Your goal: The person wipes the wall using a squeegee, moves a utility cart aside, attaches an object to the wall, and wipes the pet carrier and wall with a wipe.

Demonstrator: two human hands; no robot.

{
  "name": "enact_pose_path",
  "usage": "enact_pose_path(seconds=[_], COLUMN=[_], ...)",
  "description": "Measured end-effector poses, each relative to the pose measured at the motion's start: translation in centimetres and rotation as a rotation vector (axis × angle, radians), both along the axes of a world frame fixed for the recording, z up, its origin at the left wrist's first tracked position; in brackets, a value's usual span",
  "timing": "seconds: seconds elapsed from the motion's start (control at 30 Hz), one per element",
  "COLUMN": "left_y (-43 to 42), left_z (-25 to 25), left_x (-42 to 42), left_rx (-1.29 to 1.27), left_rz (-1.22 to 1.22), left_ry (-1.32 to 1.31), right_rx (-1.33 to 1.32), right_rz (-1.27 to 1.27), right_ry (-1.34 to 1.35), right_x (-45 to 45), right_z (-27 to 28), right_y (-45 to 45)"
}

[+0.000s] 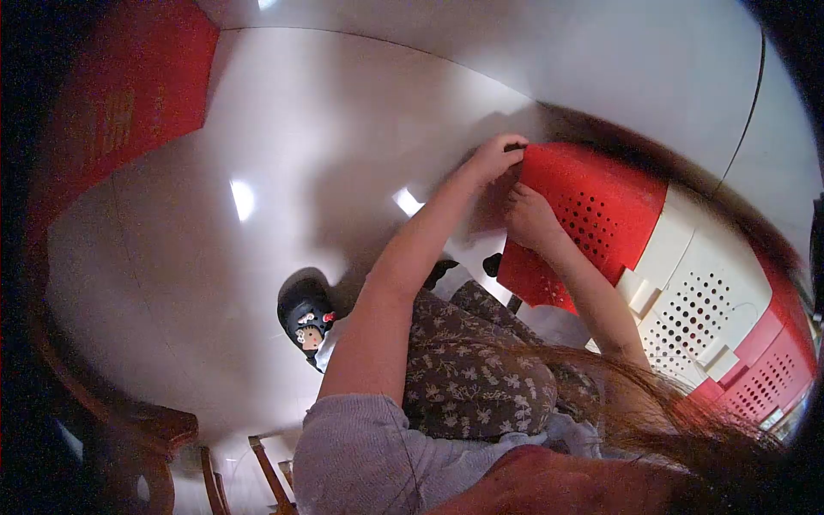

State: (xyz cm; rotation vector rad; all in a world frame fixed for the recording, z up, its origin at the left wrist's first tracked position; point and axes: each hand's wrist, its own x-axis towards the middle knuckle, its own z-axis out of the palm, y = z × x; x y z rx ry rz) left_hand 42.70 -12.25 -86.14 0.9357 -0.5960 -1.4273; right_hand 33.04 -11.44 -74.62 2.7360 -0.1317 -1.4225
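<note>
From the head view, a perforated plastic storage unit (740, 245) lay to the right of the person's hands, its red end (639, 180) closest to them. The left hand (493, 160) was at the far left corner of that end, fingers bent and slightly parted over the edge; the right hand (532, 221) was just nearer the body, loosely curled against the same left edge. Whether either had a real hold I couldn't tell. The right arm ran nearer the unit, alongside its red and white sections, while the left reached from further off. The unit pointed its red end left towards the hands, its long axis slanting right and nearer through white to a pink section (777, 365). A black slipper (299, 293) showed to the left.
</note>
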Motion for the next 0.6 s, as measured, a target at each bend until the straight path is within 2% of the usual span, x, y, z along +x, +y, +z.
enact_pose_path(seconds=[0.03, 0.1, 0.13, 0.2, 0.23, 0.3, 0.33, 0.4, 0.47, 0.6], left_y=[-0.1, -0.4, -0.2, 0.3, 0.3, 0.3, 0.5, 0.8, 0.5, 0.2], left_z=[-0.2, -0.8, -0.9, -1.0, -1.6, -3.2, -2.3, 0.0, -0.5, -2.3], left_x=[0.1, 0.6, 0.6, 0.6, -0.3, -2.8, -2.0, -0.3, -0.4, -2.0], left_rx=[-0.001, -0.002, -0.004, -0.038, -0.039, -0.205, -0.205, -0.036, -0.072, -0.102], left_rz=[-0.001, -0.250, -0.252, -0.163, -0.165, -0.004, 0.002, -0.082, -0.088, -0.091], left_ry=[0.000, 0.216, 0.215, -0.067, -0.068, -0.335, -0.338, -0.280, -0.252, -0.174], right_rx=[-0.003, -0.010, -0.018, -0.023, -0.026, -0.044, -0.060, -0.038, -0.013, -0.068], right_rz=[0.019, 0.019, 0.020, 0.027, 0.035, 0.024, 0.019, 0.028, 0.035, 0.079], right_ry=[-0.039, -0.008, 0.021, 0.001, -0.019, -0.052, -0.086, -0.032, 0.025, -0.132], right_x=[0.3, 0.8, 1.0, 0.8, 0.7, 1.7, 2.3, 1.8, 1.3, 0.5], right_z=[0.2, 0.7, 0.8, 0.7, 0.7, 1.3, 1.6, 1.3, 1.0, 0.6], right_y=[0.0, 0.1, 0.1, 0.1, 0.2, 0.4, 0.6, 0.4, 0.4, 0.4])
